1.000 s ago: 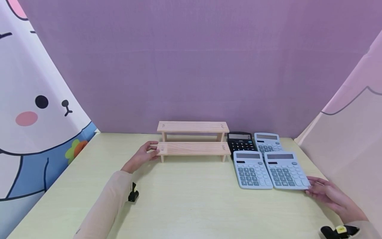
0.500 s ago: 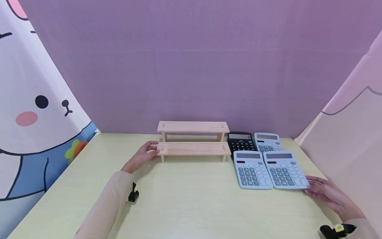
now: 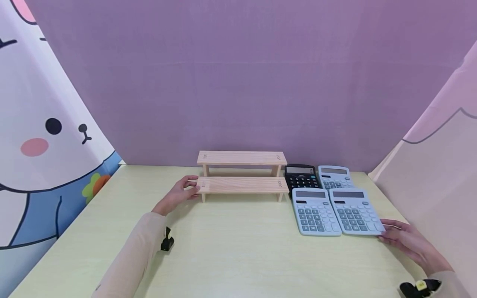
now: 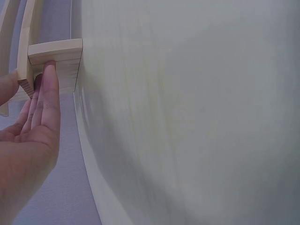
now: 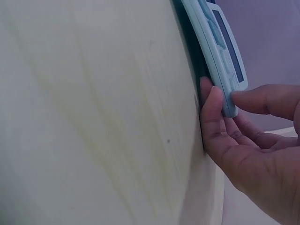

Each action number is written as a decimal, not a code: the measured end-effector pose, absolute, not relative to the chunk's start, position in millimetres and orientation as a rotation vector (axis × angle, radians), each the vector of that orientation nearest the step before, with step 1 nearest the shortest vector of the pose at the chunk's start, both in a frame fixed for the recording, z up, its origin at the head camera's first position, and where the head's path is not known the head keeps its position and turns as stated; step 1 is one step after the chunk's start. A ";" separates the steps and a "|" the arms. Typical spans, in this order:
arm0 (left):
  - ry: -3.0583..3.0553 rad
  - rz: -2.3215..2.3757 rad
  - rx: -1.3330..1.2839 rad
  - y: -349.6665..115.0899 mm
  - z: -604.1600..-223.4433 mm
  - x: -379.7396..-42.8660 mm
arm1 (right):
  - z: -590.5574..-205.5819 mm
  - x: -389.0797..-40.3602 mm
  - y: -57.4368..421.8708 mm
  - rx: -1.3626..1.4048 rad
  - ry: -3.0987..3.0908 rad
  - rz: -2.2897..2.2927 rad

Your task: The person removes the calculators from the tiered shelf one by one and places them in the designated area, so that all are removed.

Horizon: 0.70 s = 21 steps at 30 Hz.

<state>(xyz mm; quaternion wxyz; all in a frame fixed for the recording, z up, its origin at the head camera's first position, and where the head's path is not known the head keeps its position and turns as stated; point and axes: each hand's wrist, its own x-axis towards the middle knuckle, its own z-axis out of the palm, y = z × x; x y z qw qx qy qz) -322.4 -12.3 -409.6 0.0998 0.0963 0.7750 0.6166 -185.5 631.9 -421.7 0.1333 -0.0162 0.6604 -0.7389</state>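
Observation:
A two-tier wooden stand [image 3: 242, 185] stands against the back wall. My left hand [image 3: 177, 196] holds the left end of its lower board, thumb above and fingers beneath, as the left wrist view shows. Over on the right, my right hand [image 3: 406, 244] pinches the lower right corner of a light blue calculator [image 3: 355, 213]. In the right wrist view that calculator [image 5: 218, 56] has its held edge raised off the table, fingers under it. Beside it lies a second light blue calculator [image 3: 316, 213]. Behind these are a black calculator [image 3: 301, 176] and another light blue one [image 3: 334, 174], both partly covered.
The pale wooden table [image 3: 231, 252] carries all of these. A purple cloth wall [image 3: 238, 82] rises at the back. Cartoon-printed cloth [image 3: 48, 174] hangs on the left, and a pale pink cloth [image 3: 443, 165] borders the right side.
My right hand and the held calculator's near edge have shifted slightly left. The left hand and the stand look still, apart from a tiny shift of the whole view.

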 end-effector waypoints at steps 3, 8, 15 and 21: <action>2.288 1.826 0.283 -12.3 -409.9 -322.4 | -421.5 -184.9 629.3 -0.002 1.987 -2.109; 2.296 1.821 0.291 -12.8 -410.9 -321.8 | -419.2 -185.9 624.7 0.064 2.211 -1.937; 2.289 1.829 0.276 -12.3 -410.6 -322.4 | -415.8 -187.2 620.2 0.131 2.461 -1.633; 2.284 1.833 0.284 -12.6 -409.3 -320.9 | -416.6 -186.3 621.3 0.050 2.472 -1.668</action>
